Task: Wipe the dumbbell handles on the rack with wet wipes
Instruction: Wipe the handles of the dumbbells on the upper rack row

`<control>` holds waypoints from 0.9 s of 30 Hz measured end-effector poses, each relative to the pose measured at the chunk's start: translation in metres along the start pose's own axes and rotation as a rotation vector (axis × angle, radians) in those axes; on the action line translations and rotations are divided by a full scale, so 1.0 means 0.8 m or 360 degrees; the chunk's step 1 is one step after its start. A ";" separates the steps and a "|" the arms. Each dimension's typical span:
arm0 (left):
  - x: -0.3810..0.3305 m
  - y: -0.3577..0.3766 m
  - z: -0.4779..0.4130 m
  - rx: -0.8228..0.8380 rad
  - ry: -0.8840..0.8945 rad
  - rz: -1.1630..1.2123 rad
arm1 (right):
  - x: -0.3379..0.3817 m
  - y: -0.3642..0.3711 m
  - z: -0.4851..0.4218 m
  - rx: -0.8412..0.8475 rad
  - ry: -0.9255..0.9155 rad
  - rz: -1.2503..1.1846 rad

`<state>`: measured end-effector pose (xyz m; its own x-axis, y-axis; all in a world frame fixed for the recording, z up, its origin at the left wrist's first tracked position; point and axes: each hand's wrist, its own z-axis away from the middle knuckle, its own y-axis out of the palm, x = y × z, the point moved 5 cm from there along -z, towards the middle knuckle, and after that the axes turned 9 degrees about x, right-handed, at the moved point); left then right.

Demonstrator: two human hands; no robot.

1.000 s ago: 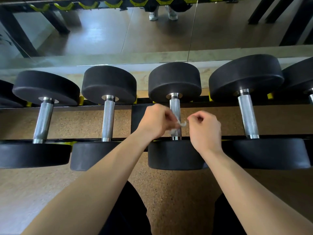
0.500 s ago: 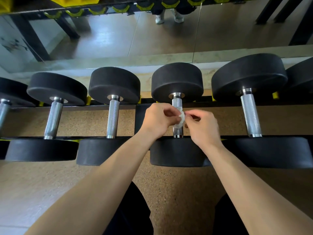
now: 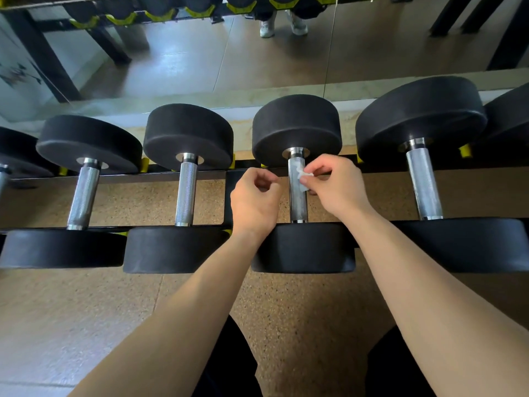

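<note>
One rack (image 3: 211, 173) carries six dumbbells. Four show whole: the first (image 3: 83, 193), second (image 3: 186, 193), third (image 3: 297, 207) and fourth (image 3: 423, 187) from the left. Two are cut off, one at each edge. There are two hands, the left hand (image 3: 254, 202) and right hand (image 3: 337, 190), and one small white wipe (image 3: 303, 174). The mirror (image 3: 200, 58) shows two pale shoes (image 3: 267, 28).

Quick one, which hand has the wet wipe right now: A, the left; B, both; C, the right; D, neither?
C: the right hand pinches the white wet wipe against the dumbbell handle; the left hand beside it holds nothing.
</note>
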<state>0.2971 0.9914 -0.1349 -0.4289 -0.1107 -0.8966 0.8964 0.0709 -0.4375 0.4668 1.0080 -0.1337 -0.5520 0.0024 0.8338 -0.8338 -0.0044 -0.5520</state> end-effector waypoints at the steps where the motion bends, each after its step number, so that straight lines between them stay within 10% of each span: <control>1: -0.001 0.000 0.001 0.0003 -0.0002 0.0000 | 0.000 0.002 0.000 -0.0006 -0.0002 0.0060; 9: 0.001 0.000 0.000 -0.0017 0.0002 -0.0017 | -0.015 0.003 0.021 0.0427 0.0333 0.0124; 14: 0.000 0.001 -0.002 -0.0008 0.0021 -0.0015 | -0.010 0.001 -0.002 0.0152 0.0335 0.0049; 20: -0.002 0.000 -0.003 -0.0033 0.0031 -0.0013 | -0.002 0.000 0.019 0.0667 0.0166 0.0298; 27: -0.007 -0.003 0.001 -0.0063 0.0009 -0.0052 | 0.021 0.008 0.011 0.0531 -0.0051 0.0622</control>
<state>0.2976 0.9911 -0.1293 -0.4585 -0.1080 -0.8821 0.8769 0.1065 -0.4688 0.4526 0.9992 -0.1234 -0.8176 -0.0938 0.5681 -0.5161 -0.3179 -0.7953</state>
